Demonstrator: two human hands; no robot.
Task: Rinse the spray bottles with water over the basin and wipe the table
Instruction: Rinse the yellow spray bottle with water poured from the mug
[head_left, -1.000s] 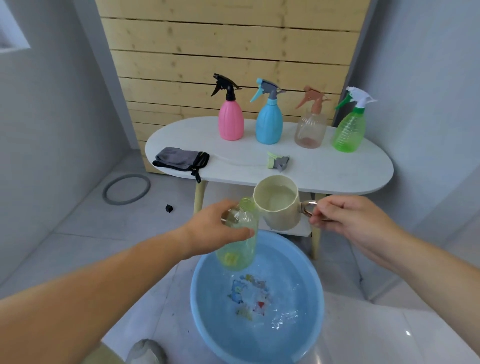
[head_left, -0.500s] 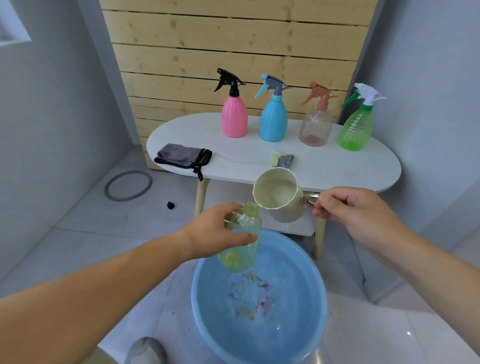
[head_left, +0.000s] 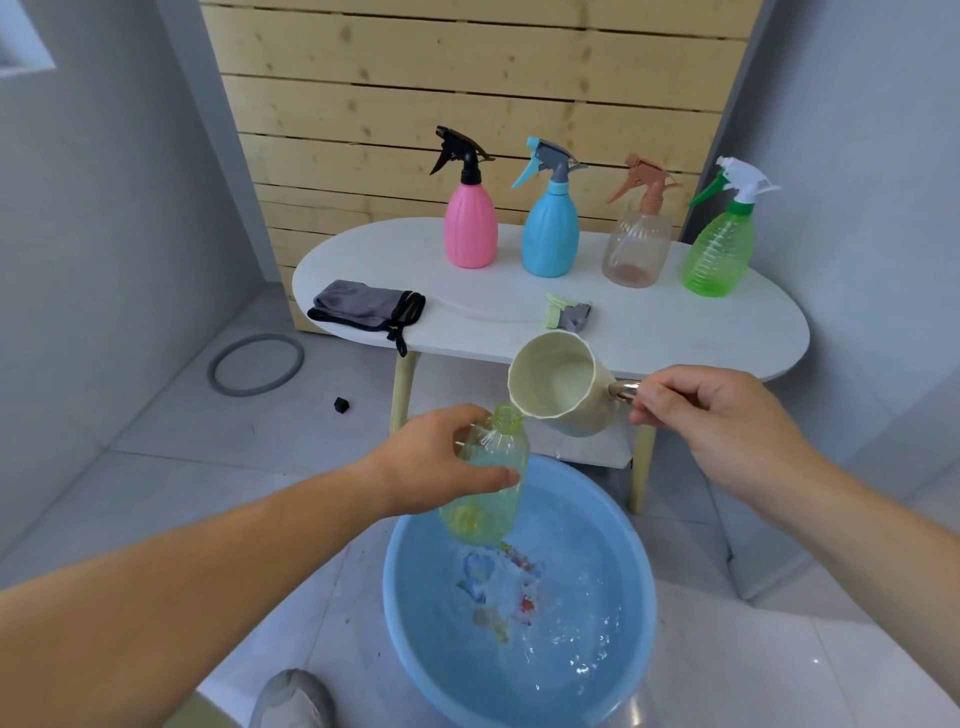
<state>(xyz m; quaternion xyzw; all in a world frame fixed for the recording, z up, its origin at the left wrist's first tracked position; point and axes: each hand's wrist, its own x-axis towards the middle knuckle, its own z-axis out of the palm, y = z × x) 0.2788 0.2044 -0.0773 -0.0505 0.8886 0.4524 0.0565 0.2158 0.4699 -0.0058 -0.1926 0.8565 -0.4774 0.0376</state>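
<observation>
- Over the round blue plastic basin (head_left: 400, 613), a pale-green bottle (head_left: 491, 499) with its spray top off is held by the left hand (head_left: 436, 462). Its fingers (head_left: 493, 475) are curled round the see-through, ribbed body, just under the threaded neck.
- Just beyond those fingers, a cream cup (head_left: 561, 384) with a matte, faceted wall is tipped towards the bottle's mouth. Whether lip and neck touch cannot be told.
- The cup's shiny metal handle (head_left: 623, 389) is pinched by the curled fingers (head_left: 670, 402) of the right hand (head_left: 717, 421).
- The step in hand is judged to be the filling of this bottle for its rinse. Water seems to be gathered in its lower part, and the water below in the basin is rippled.
- A steady tilt is called for next, so that the stream is kept inside the narrow neck. A swill and an emptying into the basin would then be needed.
- Well beyond both hands, four capped bottles are stood in a row on the smooth white oval tabletop (head_left: 675, 338): a pink bottle (head_left: 470, 228) and a blue bottle (head_left: 550, 234), both opaque and fluted, a clear brownish bottle (head_left: 636, 249), and a green ribbed bottle (head_left: 719, 254).
- Between that row and the fingers, a loose spray head (head_left: 566, 314) is laid on the tabletop.
- A soft grey cloth (head_left: 363, 306) with black edging is left folded near the tabletop's left end, so the wiping is judged not yet begun.
</observation>
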